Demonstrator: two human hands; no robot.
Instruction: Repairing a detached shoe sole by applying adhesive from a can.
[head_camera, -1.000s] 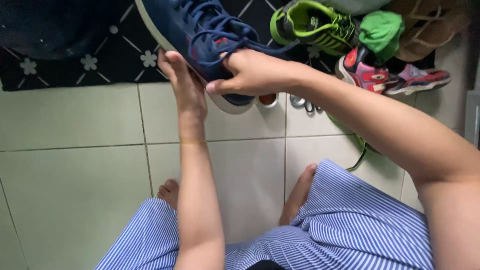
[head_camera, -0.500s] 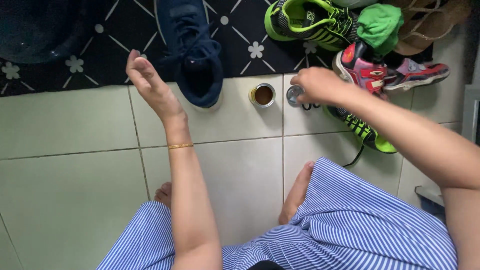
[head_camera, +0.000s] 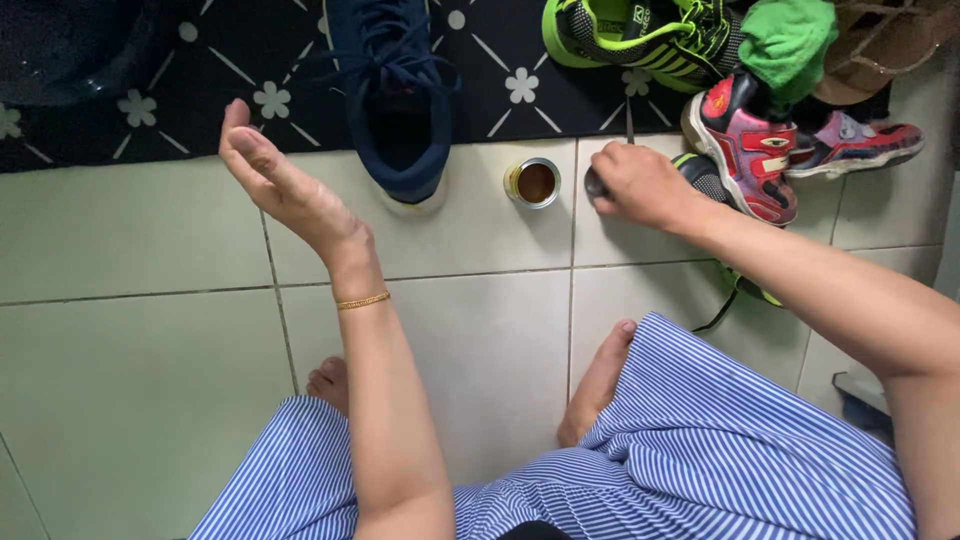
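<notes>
The fingers of the left hand (head_camera: 285, 180) are stretched out and held together, the palm turned up and empty, lifted above the pale floor tiles (head_camera: 130, 330) just left of the navy shoe (head_camera: 392, 95). A thin gold bracelet (head_camera: 362, 300) circles that wrist. The fingers of the right hand (head_camera: 640, 185) are curled down around a small dark thing (head_camera: 596, 184) on the tile; only its edge shows at the knuckles, so what it is cannot be told. Just left of this hand, apart from it, stands a small open tin (head_camera: 534, 183) with brown paste inside. The navy shoe lies with its heel on the tiles and its toe on the black mat (head_camera: 240, 60) with white flowers, its laces loose, touched by neither hand. Behind the right hand sits a red and pink child's shoe (head_camera: 745, 150), close to the knuckles, with a lime-green sneaker (head_camera: 640, 35) and a green cloth (head_camera: 790, 40) beyond it. Bare feet (head_camera: 597, 385) and a blue striped skirt (head_camera: 700, 450) fill the near edge.
</notes>
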